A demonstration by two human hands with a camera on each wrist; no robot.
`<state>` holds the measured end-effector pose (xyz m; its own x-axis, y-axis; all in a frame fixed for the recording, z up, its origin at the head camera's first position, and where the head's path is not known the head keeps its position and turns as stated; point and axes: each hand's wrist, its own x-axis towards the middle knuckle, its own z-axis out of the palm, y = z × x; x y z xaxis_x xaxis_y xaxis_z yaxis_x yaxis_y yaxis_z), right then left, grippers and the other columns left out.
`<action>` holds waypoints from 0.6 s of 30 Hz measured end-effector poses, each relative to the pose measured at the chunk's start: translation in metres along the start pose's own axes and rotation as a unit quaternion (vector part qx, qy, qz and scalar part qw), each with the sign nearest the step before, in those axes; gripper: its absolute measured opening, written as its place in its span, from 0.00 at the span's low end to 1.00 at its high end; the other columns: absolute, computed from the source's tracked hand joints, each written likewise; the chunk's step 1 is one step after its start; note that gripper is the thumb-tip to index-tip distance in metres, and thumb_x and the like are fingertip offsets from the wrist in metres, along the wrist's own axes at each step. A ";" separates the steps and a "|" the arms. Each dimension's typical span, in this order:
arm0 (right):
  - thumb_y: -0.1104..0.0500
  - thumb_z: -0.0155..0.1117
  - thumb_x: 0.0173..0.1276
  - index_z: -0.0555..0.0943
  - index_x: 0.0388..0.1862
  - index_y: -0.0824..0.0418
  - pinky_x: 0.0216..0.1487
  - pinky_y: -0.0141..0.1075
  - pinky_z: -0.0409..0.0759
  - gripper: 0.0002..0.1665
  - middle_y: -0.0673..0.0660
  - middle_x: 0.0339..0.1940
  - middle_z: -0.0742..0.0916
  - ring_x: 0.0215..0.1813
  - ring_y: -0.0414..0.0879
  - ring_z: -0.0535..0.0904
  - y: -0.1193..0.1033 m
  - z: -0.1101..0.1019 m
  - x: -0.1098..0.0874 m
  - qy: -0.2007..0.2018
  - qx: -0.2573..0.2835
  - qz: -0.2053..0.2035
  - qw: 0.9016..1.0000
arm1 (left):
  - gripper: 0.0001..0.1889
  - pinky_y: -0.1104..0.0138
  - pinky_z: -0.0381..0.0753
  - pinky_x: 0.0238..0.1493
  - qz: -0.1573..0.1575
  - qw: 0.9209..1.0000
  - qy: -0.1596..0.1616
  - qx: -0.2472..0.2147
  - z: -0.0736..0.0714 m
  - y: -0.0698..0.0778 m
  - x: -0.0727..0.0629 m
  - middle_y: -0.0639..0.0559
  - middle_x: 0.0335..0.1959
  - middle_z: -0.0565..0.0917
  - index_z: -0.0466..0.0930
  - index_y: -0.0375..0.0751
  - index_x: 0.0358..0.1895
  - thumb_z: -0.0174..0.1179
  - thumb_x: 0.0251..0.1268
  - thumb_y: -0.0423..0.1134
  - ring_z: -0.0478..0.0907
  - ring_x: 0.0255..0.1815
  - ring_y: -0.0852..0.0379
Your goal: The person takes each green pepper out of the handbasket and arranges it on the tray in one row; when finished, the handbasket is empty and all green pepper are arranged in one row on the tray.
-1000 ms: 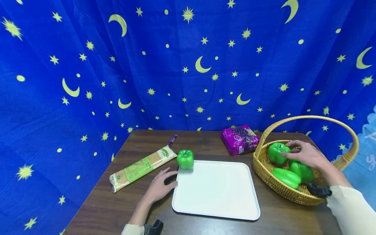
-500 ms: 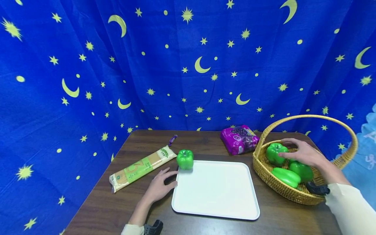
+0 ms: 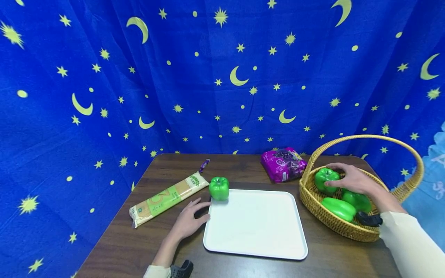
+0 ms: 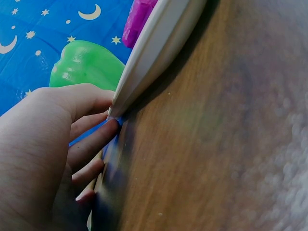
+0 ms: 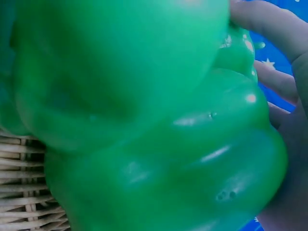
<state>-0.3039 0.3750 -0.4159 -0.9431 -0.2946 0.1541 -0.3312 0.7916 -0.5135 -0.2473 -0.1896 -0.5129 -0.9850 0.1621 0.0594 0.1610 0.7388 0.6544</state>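
Note:
In the head view, my right hand (image 3: pixel 351 179) reaches into a wicker basket (image 3: pixel 333 227) and grips the rear green bell pepper (image 3: pixel 325 178), thumb at its near side and fingers behind it. Two more peppers lie in front: a long green one (image 3: pixel 338 209) and a rounder one (image 3: pixel 358 200) partly beneath my wrist. Large green peppers (image 5: pixel 163 168) fill the right wrist view, beside my fingers (image 5: pixel 274 21). My left hand (image 3: pixel 189 220) rests at the left edge of a white tray (image 3: pixel 257 226), fingertips touching its rim (image 4: pixel 139 72). Another bell pepper (image 3: pixel 219 188) sits on the tray's back left corner.
A long noodle packet (image 3: pixel 168 199) lies left of the tray, with a small purple wrapped candy (image 3: pixel 204 165) behind it. At the back stands a purple package (image 3: pixel 283 165). The basket's tall handle (image 3: pixel 365 137) arches over my right hand; a starry blue curtain (image 3: pixel 194 77) hangs behind the table.
My right hand has shifted slightly left and away from me, its fingers reaching farther over the rear pepper, which has moved slightly left. The left hand stays at the tray edge.

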 end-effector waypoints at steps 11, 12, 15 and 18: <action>0.40 0.73 0.55 0.72 0.64 0.65 0.49 0.64 0.72 0.45 0.74 0.57 0.77 0.55 0.71 0.73 -0.003 -0.006 -0.003 0.010 -0.022 0.020 1.000 | 0.20 0.33 0.52 0.63 0.002 1.000 0.000 -0.002 0.000 0.000 -0.001 0.43 0.70 0.65 0.78 0.65 0.58 0.63 0.61 0.54 0.53 0.71 0.33; 0.39 0.72 0.55 0.72 0.65 0.65 0.48 0.64 0.72 0.46 0.74 0.58 0.77 0.55 0.72 0.73 -0.004 -0.008 -0.004 0.012 -0.026 0.023 0.999 | 0.20 0.32 0.52 0.63 0.002 1.000 0.001 -0.002 0.000 0.000 -0.001 0.43 0.70 0.65 0.78 0.65 0.58 0.63 0.61 0.54 0.53 0.71 0.33; 0.38 0.71 0.56 0.71 0.66 0.64 0.48 0.65 0.72 0.46 0.75 0.60 0.75 0.53 0.71 0.74 -0.010 -0.012 -0.008 0.013 -0.030 0.028 0.999 | 0.20 0.32 0.52 0.63 0.000 1.000 0.002 -0.004 0.000 0.000 -0.001 0.43 0.70 0.65 0.78 0.66 0.58 0.63 0.61 0.54 0.53 0.71 0.34; 0.38 0.70 0.57 0.70 0.67 0.63 0.49 0.68 0.69 0.46 0.75 0.63 0.71 0.56 0.72 0.71 -0.017 -0.017 -0.011 0.011 -0.028 0.034 0.999 | 0.20 0.32 0.52 0.63 0.000 1.000 0.003 -0.003 0.000 0.000 -0.001 0.44 0.70 0.65 0.78 0.66 0.58 0.63 0.61 0.54 0.53 0.72 0.34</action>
<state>-0.2879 0.3739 -0.3942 -0.9636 -0.2280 0.1393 -0.2671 0.8383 -0.4754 -0.2460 -0.1899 -0.5131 -0.9854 0.1582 0.0629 0.1600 0.7347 0.6593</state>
